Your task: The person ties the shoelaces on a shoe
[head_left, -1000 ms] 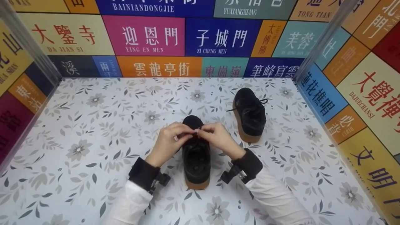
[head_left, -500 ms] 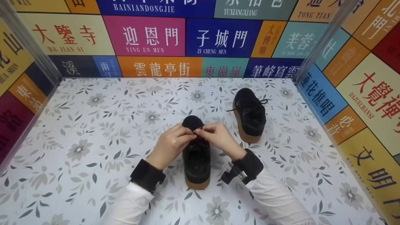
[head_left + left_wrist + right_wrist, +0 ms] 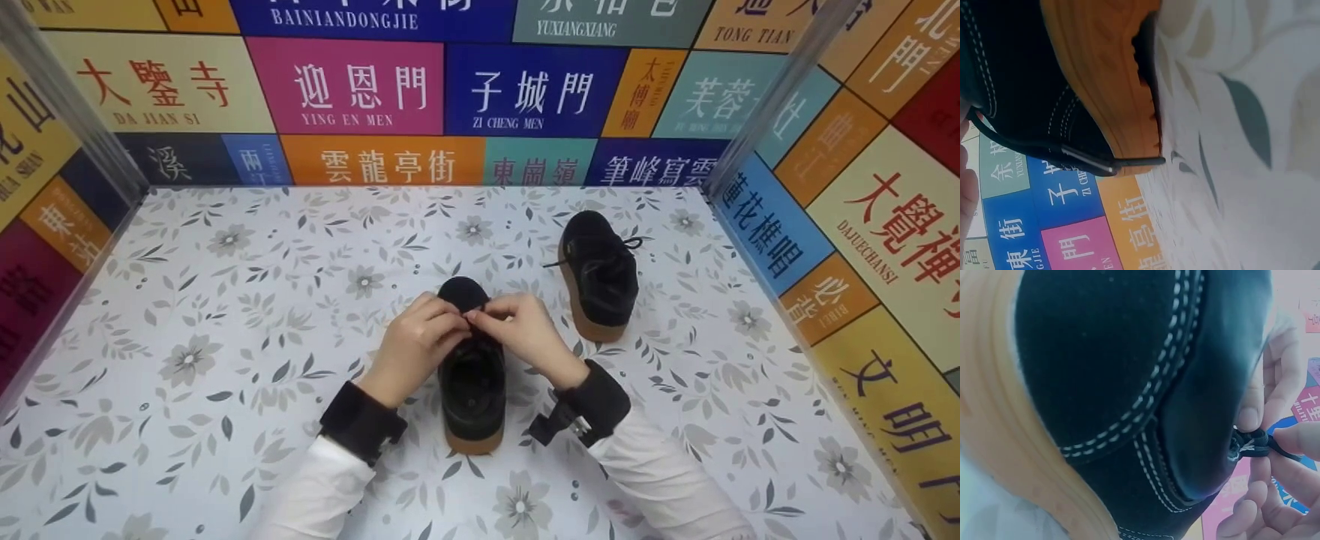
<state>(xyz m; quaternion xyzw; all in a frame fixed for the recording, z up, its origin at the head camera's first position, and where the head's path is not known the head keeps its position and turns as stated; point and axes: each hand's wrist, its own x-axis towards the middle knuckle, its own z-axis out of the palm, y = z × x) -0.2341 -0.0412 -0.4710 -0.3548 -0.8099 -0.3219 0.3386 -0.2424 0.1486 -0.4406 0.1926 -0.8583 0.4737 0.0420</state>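
Note:
A black shoe (image 3: 474, 420) with a tan sole stands on the floral surface, toe pointing away from me. Over its lacing, my left hand (image 3: 412, 341) and right hand (image 3: 534, 334) meet at the fingertips, both pinching the black shoelace. From the right wrist, a small bunched loop of the shoelace (image 3: 1253, 443) shows between the fingers of the two hands. One loose lace end (image 3: 1086, 154) hangs down along the shoe's side in the left wrist view, where only the edge of some fingers (image 3: 967, 188) appears. In the head view the hands hide most of the lacing.
A second black shoe (image 3: 600, 285) with a tan sole stands farther back on the right, its lace ends sticking out at both sides. Colourful panels with lettering (image 3: 345, 86) wall in the floral surface (image 3: 225, 315) at the back and sides.
My left hand has turned over the lacing, its thumb now tucked lower, and its wrist has shifted slightly right. My right hand stays nearly in place. Both shoes have not moved.

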